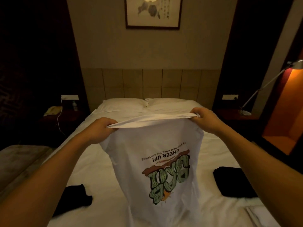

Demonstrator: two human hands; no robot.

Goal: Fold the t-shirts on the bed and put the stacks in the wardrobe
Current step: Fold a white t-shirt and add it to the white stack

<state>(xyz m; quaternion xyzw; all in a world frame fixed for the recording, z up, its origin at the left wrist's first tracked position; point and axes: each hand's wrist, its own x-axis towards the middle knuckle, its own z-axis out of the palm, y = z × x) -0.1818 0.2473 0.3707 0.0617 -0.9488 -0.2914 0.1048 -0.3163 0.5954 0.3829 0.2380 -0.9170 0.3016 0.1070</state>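
I hold a white t-shirt (pixel 152 154) up over the bed (pixel 91 164), its green and brown print upside down and facing me. My left hand (pixel 100 128) grips one corner of its upper edge. The other corner is gripped by my right hand (pixel 204 118), and the edge is stretched taut between them. The rest of the shirt hangs down toward me. A folded black t-shirt (pixel 232 182) lies on the sheet at the right. Another black garment (pixel 77 195) lies loosely on the sheet at the left, partly hidden by my left forearm.
Two white pillows (pixel 124 104) lie at the headboard. A dark nightstand (pixel 54 115) with a phone and a bottle stands at the left. A lit desk lamp (pixel 262 90) stands at the right. A brownish bench or sofa (pixel 16 163) runs along the bed's left side.
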